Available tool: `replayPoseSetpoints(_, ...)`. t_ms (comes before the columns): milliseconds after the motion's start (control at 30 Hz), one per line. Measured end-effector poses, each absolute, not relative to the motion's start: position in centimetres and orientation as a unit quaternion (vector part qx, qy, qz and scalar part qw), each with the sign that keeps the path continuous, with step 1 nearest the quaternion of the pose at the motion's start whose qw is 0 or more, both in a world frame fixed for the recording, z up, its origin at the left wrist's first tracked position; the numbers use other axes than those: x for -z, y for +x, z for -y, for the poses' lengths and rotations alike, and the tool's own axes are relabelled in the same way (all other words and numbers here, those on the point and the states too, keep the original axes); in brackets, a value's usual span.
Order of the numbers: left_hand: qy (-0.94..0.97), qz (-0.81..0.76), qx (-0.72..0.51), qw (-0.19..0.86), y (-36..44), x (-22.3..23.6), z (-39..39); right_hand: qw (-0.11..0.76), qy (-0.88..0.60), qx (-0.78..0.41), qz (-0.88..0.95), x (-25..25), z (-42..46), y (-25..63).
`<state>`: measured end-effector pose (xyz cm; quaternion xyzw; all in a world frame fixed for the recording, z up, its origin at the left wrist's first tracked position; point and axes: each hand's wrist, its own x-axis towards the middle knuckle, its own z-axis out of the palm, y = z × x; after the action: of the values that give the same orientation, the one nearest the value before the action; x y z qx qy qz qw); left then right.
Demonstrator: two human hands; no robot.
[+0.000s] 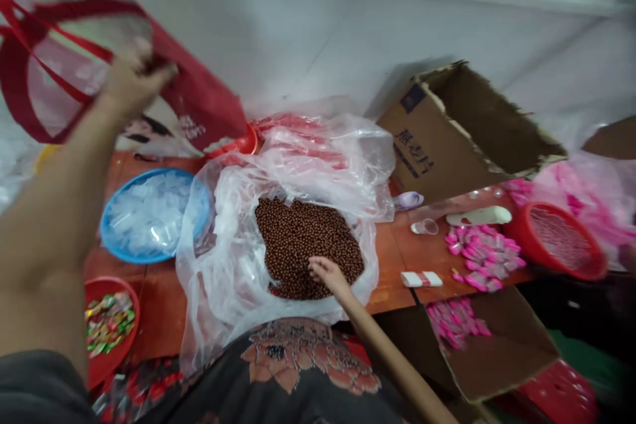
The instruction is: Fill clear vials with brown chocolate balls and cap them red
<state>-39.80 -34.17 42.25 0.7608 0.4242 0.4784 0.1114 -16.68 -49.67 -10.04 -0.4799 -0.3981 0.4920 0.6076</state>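
My left hand [132, 83], blurred by motion, grips the edge of a red carrier bag [209, 99] with printed pictures and long red handles. The bag is tilted, its mouth towards the left. My right hand [325, 273] is over a heap of small round brown balls [298, 232], its fingers loosely bent and slightly apart at the surface. Those balls lie in a spread-out clear plastic bag [233, 265] on the reddish table [392, 252]. Whether any ball is between my fingers is too small to tell.
A blue basin [105, 228] of clear plastic pieces and a red basin [134, 324] of wrapped sweets stand left. On the right are a torn cardboard box [437, 152], a small cup [424, 227], pink packets [481, 252], a red bowl [599, 268] and a lower carton [517, 351].
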Motion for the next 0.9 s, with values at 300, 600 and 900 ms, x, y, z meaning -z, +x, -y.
replayPoseSetpoints(300,0.742,-0.494,-0.418,-0.173,-41.7,-32.7,28.0,0.63,-0.611,-0.349,0.328,16.8,47.6,-8.5)
replayPoseSetpoints(600,0.761,-0.562,-0.266,0.185,-31.8,-10.8,32.5,0.614,-0.611,-0.38,0.323,19.9,36.5,-2.4)
replayPoseSetpoints(900,0.662,-0.64,-0.22,0.322,-26.1,-0.1,25.0,0.578,-0.479,-0.521,0.407,17.9,29.8,-4.3)
